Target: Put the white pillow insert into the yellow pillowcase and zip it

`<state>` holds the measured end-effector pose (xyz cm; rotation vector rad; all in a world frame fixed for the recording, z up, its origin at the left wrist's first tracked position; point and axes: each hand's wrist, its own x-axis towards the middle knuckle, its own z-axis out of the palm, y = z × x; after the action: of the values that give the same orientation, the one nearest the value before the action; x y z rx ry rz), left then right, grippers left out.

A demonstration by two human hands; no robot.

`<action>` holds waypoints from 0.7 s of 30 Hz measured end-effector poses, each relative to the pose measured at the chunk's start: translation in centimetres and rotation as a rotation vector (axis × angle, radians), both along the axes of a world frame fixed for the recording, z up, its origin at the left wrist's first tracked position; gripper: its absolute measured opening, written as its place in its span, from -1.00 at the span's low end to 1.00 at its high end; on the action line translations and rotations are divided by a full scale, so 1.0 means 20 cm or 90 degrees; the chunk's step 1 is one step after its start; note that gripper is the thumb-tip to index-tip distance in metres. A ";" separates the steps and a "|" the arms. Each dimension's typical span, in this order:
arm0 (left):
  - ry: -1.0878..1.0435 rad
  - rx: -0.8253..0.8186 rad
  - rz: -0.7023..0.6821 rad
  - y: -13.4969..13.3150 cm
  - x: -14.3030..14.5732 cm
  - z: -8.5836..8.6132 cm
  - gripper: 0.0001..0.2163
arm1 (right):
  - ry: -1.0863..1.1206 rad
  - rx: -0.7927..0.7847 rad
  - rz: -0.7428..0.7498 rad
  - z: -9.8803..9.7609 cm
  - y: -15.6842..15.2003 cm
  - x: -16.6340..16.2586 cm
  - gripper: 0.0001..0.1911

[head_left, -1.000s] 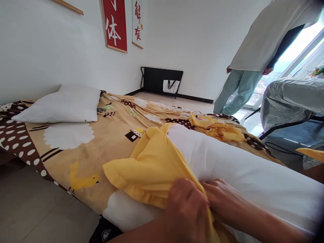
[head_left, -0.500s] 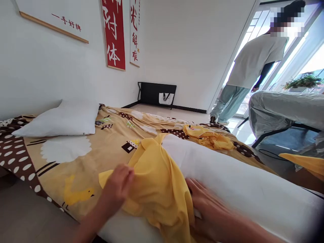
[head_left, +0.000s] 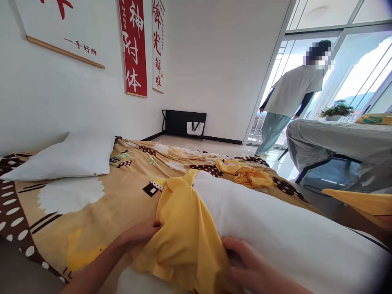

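A long white pillow (head_left: 263,212) stretches from the bed's middle to the lower right. Its left end is wrapped in a bunched yellow fabric cover (head_left: 183,228), with loose folds hanging toward me. My left hand (head_left: 147,232) is closed at the cover's left edge, its fingertips partly hidden by the cloth. On the other side, my right hand (head_left: 241,261) grips the cover's right edge where it meets the white pillow. That hand is slightly blurred, and its lower fingers are hard to make out.
A white pillow (head_left: 67,157) lies on the patterned blanket (head_left: 122,200) at left. Crumpled yellow cloth (head_left: 245,173) rests at the bed's far edge. A plastic-covered piece of furniture (head_left: 339,134) stands at right. Another person (head_left: 294,94) is by the glass doors.
My left hand has lowered from above the cloth to its left edge. My right hand stays at the right edge. The view has tilted up, and the other person's posture has changed.
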<state>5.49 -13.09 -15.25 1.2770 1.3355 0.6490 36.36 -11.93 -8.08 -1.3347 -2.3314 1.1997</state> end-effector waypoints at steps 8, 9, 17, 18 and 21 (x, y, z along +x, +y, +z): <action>-0.236 0.049 0.246 0.12 0.05 0.08 -0.59 | -0.061 0.072 0.063 -0.06 0.02 -0.15 -0.78; -0.215 0.075 0.273 0.15 0.02 0.12 -0.59 | -0.020 0.021 0.062 -0.05 0.03 -0.13 -0.76; -0.139 0.155 0.296 0.24 -0.21 -0.01 -0.59 | 0.163 -0.160 -0.005 0.09 -0.07 0.14 -0.54; -0.114 0.172 0.288 0.24 -0.22 -0.04 -0.60 | 0.133 -0.147 -0.026 0.11 -0.09 0.17 -0.53; -0.043 0.245 0.259 0.23 -0.21 -0.01 -0.67 | 0.047 -0.099 -0.064 0.15 -0.12 0.17 -0.53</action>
<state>1.27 -8.51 -15.52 1.2745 1.4742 1.2718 39.67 -14.24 -5.15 -1.4121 -2.1316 1.3986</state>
